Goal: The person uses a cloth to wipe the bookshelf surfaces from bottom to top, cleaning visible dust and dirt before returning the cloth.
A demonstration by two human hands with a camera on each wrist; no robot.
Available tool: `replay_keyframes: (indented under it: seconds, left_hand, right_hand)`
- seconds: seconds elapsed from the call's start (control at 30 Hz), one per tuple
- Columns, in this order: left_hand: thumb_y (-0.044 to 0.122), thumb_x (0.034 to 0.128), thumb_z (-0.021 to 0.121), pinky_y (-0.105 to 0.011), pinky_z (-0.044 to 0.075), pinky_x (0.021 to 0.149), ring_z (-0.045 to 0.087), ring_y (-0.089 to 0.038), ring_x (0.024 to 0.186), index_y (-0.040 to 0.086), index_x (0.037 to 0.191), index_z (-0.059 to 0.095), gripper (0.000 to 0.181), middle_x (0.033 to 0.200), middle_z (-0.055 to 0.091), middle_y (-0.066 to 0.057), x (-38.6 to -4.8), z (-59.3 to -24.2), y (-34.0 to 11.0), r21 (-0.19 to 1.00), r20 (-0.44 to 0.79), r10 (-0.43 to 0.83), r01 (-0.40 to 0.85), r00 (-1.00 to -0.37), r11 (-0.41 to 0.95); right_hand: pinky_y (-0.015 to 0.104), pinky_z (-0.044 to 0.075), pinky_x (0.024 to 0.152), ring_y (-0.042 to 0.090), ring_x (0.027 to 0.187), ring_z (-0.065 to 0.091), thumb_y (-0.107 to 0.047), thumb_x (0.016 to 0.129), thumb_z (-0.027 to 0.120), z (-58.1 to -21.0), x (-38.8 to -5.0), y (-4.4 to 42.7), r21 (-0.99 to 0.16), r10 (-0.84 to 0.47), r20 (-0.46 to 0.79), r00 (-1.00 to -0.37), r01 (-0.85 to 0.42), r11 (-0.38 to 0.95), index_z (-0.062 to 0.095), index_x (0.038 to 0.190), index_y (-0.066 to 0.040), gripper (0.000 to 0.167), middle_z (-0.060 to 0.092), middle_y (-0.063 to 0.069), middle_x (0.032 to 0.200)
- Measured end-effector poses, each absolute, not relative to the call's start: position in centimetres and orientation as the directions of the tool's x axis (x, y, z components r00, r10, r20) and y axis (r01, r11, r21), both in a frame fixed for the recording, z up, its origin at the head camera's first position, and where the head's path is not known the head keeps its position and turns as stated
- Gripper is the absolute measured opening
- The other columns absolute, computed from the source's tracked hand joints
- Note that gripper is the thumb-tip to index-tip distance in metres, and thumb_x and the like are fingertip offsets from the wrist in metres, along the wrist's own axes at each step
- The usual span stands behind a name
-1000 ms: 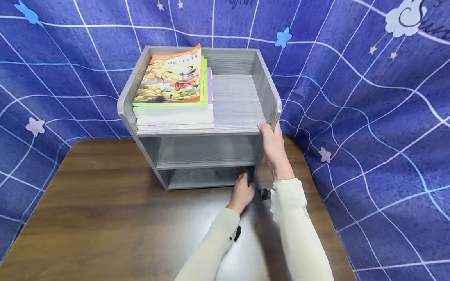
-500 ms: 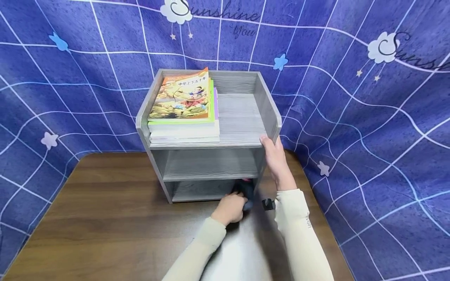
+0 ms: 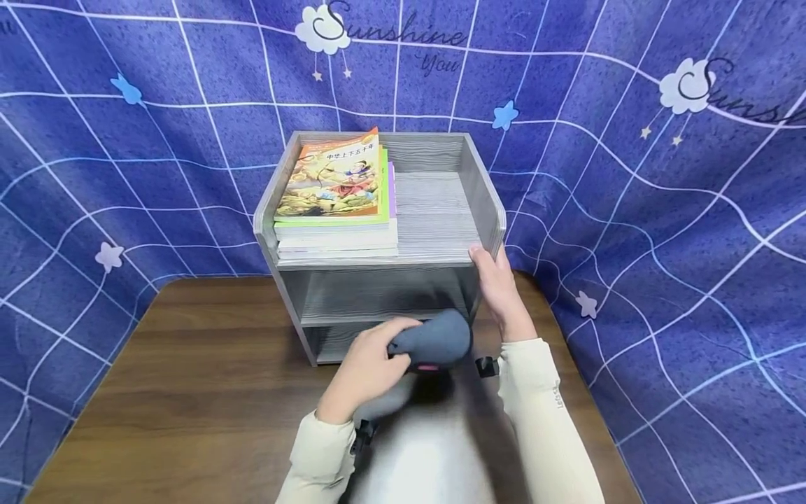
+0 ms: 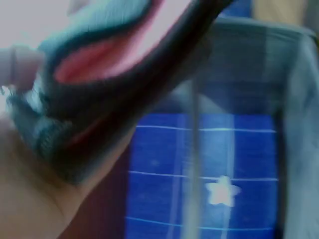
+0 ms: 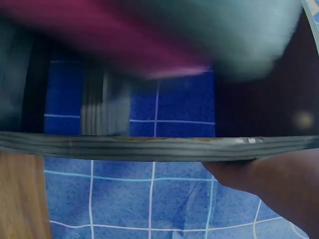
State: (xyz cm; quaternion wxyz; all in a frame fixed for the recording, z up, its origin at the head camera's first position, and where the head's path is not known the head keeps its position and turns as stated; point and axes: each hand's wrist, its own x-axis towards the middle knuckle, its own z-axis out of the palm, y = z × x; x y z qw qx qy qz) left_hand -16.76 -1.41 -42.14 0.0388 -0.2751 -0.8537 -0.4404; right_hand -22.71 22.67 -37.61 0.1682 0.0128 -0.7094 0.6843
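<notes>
In the head view my left hand (image 3: 371,357) grips one end of a soft dark blue-grey fabric item (image 3: 437,339) with a rounded far end and a pink strip. It is held in front of the lower shelves, above the table. The left wrist view shows its folded layers and pink inside (image 4: 99,59); its exact kind is unclear. My right hand (image 3: 500,290) holds the front edge of the right side panel (image 3: 485,189) of a grey wooden shelf unit, thumb on the inner side at top-shelf height. A stack of books (image 3: 336,203) lies on the top shelf's left half.
The shelf unit stands on a brown wooden table (image 3: 189,392) against a blue grid-patterned curtain (image 3: 661,280). Its middle shelf (image 3: 371,297) is partly behind the fabric item. Wrist cameras (image 3: 487,367) are strapped to both arms.
My left hand has drawn the fabric item out of the bottom right compartment, raising it and moving leftward. My right hand keeps its hold on the panel. The head view has shifted.
</notes>
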Motion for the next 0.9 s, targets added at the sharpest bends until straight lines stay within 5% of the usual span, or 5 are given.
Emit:
replay_keyframes:
  seconds: [0.17, 0.3, 0.43, 0.67, 0.9]
  left_hand:
    - [-0.006, 0.0738, 0.069, -0.049, 0.05, 0.092, 0.06, -0.028, 0.124, 0.013, 0.136, 0.064, 0.065, 0.14, 0.06, -0.008, -16.6, -41.5, -0.4, 0.529, 0.64, 0.241, 0.646, -0.729, 0.55]
    - [-0.004, 0.0697, 0.078, -0.053, 0.044, 0.101, 0.05, -0.038, 0.132, 0.003, 0.133, 0.061, 0.066, 0.143, 0.054, -0.021, -18.9, -43.4, 2.5, 0.203, 0.733, 0.295, 0.611, -0.613, 0.765]
    - [0.011, 0.0762, 0.08, -0.054, 0.044, 0.096, 0.047, -0.041, 0.131, 0.007, 0.133, 0.06, 0.06, 0.143, 0.051, -0.022, -20.4, -45.8, 6.2, -0.011, 0.632, 0.392, 0.497, -0.669, 0.868]
    - [0.036, 0.0746, 0.088, -0.045, 0.045, 0.092, 0.053, -0.033, 0.124, 0.009, 0.143, 0.052, 0.082, 0.142, 0.055, -0.015, -21.1, -46.1, 10.3, -0.065, 0.535, 0.444, 0.489, -0.719, 0.87]
    - [0.028, 0.0943, 0.066, -0.049, 0.037, 0.104, 0.038, -0.037, 0.139, 0.016, 0.121, 0.073, 0.03, 0.154, 0.042, -0.018, -21.0, -45.0, 12.1, -0.142, 0.469, 0.45, 0.438, -0.76, 0.888]
  right_hand:
    - [0.034, 0.027, 0.114, 0.024, 0.131, 0.045, -0.018, 0.102, 0.046, -37.5, -22.9, 22.7, -0.955, 0.152, 0.294, -0.944, -0.297, 0.002, 0.03, 0.155, -0.007, 0.057, 0.048, 0.02, 0.144]
    - [0.037, 0.029, 0.114, 0.025, 0.129, 0.045, -0.017, 0.102, 0.046, -37.6, -23.0, 22.7, -0.949, 0.143, 0.307, -0.941, -0.314, -0.025, 0.027, 0.157, -0.01, 0.059, 0.046, 0.02, 0.145]
    - [0.037, 0.028, 0.114, 0.025, 0.131, 0.045, -0.017, 0.102, 0.046, -37.7, -22.9, 22.6, -0.949, 0.155, 0.311, -0.938, -0.316, -0.011, 0.026, 0.158, -0.011, 0.06, 0.046, 0.02, 0.146]
    - [0.032, 0.026, 0.115, 0.023, 0.136, 0.042, -0.017, 0.102, 0.047, -37.6, -23.0, 22.4, -0.941, 0.154, 0.335, -0.93, -0.338, 0.004, 0.025, 0.16, -0.011, 0.062, 0.044, 0.019, 0.15]
    - [0.034, 0.024, 0.116, 0.023, 0.139, 0.039, -0.018, 0.102, 0.047, -37.8, -22.9, 22.6, -0.939, 0.187, 0.345, -0.92, -0.341, 0.054, 0.022, 0.161, -0.015, 0.064, 0.042, 0.016, 0.152]
